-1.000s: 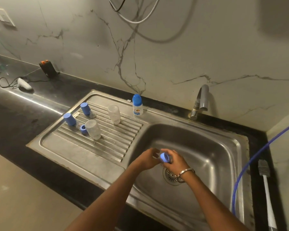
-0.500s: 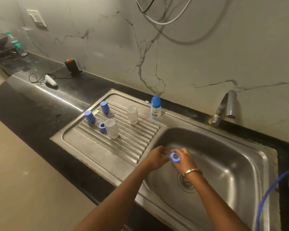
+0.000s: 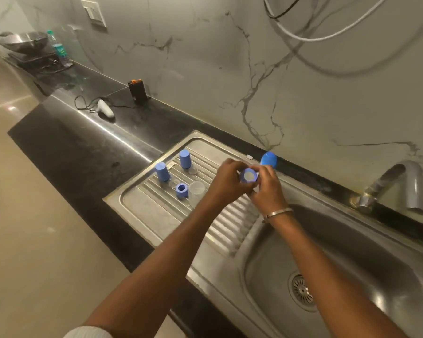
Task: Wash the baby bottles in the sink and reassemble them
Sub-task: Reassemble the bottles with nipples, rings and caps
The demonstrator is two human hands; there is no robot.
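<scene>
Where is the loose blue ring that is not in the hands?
In the head view, the loose blue ring stands on the ribbed drainboard, left of the sink basin, beside a clear bottle and in front of two blue caps.

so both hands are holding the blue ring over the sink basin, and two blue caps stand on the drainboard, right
Not quite. The head view shows the left hand and right hand holding the blue ring over the ribbed drainboard, not the basin. The two blue caps do stand on the drainboard.
</scene>
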